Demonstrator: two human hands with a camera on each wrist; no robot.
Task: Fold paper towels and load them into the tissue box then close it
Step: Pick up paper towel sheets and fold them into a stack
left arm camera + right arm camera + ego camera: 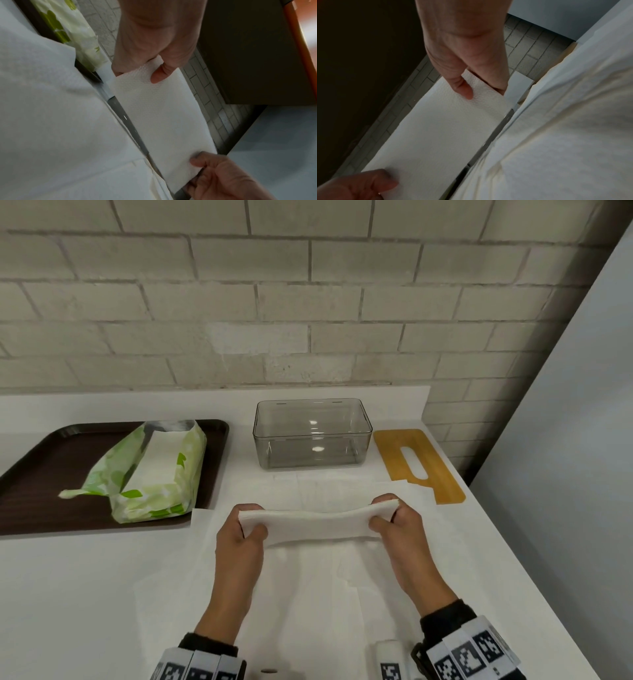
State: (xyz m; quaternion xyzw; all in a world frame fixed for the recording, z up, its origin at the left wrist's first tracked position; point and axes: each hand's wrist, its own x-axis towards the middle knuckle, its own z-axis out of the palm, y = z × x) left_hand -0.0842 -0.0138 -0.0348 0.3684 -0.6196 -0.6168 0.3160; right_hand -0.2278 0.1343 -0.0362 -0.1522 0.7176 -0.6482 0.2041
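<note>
Two hands are being used: a folded paper towel (318, 525) is being pinched at its ends by the left hand (239, 546) and right hand (404, 542), just in front of the clear tissue box (312, 436). The wooden lid (419, 465) is being left beside the box, on the surface (85, 594).
</note>
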